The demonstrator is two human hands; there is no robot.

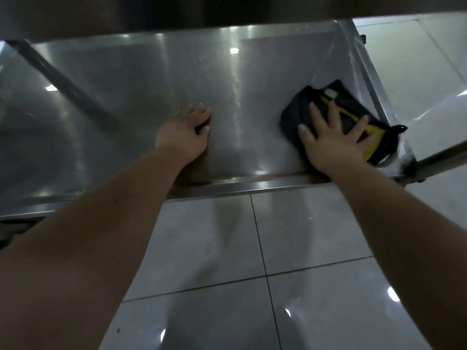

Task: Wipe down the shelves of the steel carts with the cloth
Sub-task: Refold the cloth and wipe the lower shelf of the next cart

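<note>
A low steel cart shelf (141, 97) fills the upper half of the head view, shiny and smeared. A dark cloth with yellow stripes (310, 102) lies on its right end, near the corner. My right hand (333, 137) presses flat on the cloth with fingers spread. My left hand (184, 130) rests on the bare shelf near the middle, fingers loosely curled, holding nothing. The two hands are well apart.
An upper shelf's underside (177, 11) overhangs the top of the view. A steel leg or rail (442, 157) runs off at the right corner. A diagonal bar (63, 79) shows at left. Glossy white floor tiles (303, 236) lie in front and to the right.
</note>
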